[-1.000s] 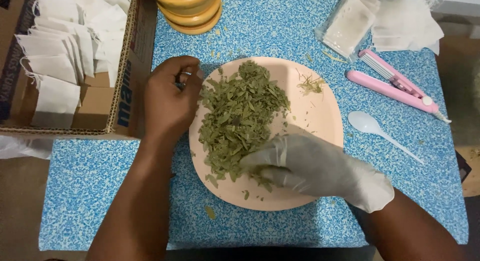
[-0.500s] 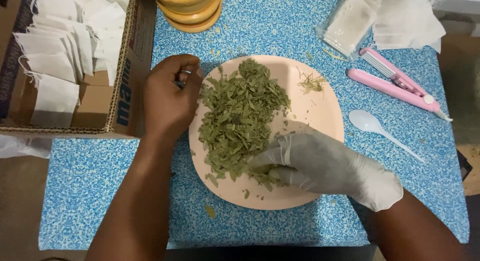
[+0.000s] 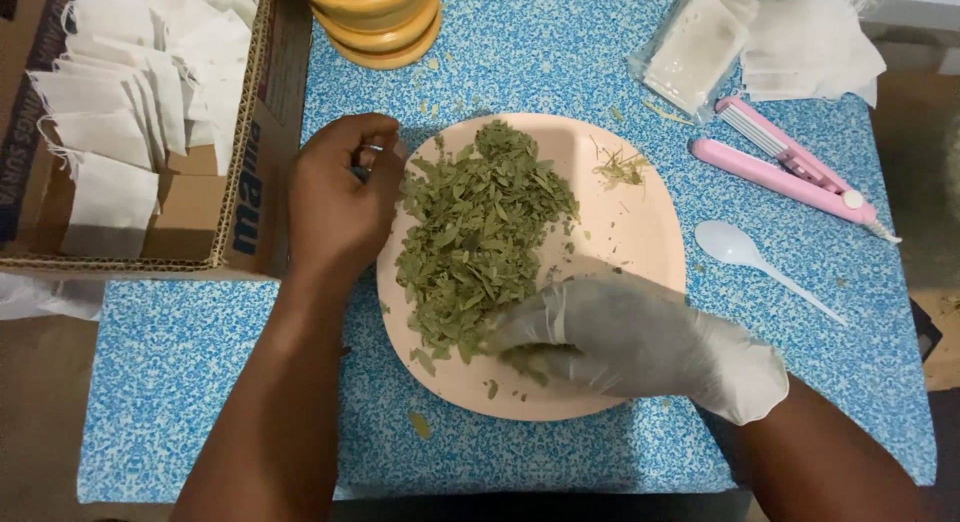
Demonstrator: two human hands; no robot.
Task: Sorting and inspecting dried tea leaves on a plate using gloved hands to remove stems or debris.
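Green dried leaves lie heaped on the pink plate, the gloved right hand pinching some at the near edge, best gently, while the bare left hand, curled shut, touches the rim.

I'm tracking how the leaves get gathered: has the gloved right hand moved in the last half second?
Yes. The gloved right hand slid slightly left and toward the person, judged against the white plastic spoon, with fingertips in the dried green leaves on the round pink plate.
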